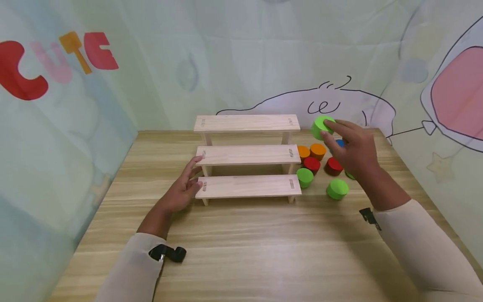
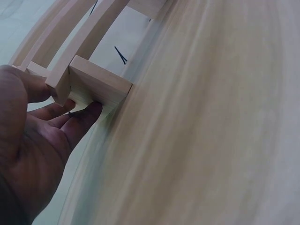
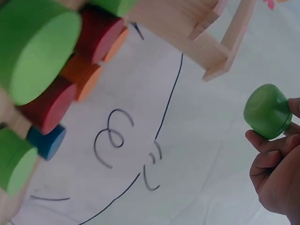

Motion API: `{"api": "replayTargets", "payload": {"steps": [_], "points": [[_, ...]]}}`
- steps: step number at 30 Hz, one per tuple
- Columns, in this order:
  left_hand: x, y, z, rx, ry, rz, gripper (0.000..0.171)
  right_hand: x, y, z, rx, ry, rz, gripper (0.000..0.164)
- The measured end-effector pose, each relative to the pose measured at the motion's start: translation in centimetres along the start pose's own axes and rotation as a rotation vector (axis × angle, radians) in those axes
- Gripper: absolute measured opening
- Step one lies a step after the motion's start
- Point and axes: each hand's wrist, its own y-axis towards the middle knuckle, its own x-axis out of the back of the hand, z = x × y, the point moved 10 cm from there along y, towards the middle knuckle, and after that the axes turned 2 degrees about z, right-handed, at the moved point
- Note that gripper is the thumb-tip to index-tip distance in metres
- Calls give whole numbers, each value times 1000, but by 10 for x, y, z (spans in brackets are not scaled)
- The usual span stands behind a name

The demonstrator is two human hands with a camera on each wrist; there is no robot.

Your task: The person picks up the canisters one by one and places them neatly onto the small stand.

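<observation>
A pale wooden three-step stand (image 1: pixel 247 154) is in the middle of the table. At its left end is my left hand (image 1: pixel 180 193); in the left wrist view the thumb lies against a board's end, with fingertips against the stand's leg (image 2: pixel 99 79) below it. My right hand (image 1: pixel 356 151) pinches a green round block (image 1: pixel 320 127) between thumb and fingers, raised above the table to the right of the stand. From the right wrist view, that same block (image 3: pixel 265 110) narrows toward the fingers. Below this hand are loose round blocks, among them a green one (image 1: pixel 337 188).
Beside the stand's right end cluster orange (image 1: pixel 318 150), red (image 1: pixel 311 165) and green (image 1: pixel 305 177) blocks. A blue block (image 1: pixel 340 143) is partly hidden behind the right hand. Printed cloth (image 1: pixel 241 63) hangs behind and beside the wooden table (image 1: pixel 249 247).
</observation>
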Motion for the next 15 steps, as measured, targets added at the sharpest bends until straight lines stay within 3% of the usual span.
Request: {"api": "replayTargets", "payload": {"steps": [5, 15], "points": [[0, -1, 0, 0, 16, -13, 74, -15, 24, 25, 75, 92, -45, 37], [-1, 3, -1, -12, 15, -13, 75, -60, 67, 74, 77, 223, -33, 42]]}}
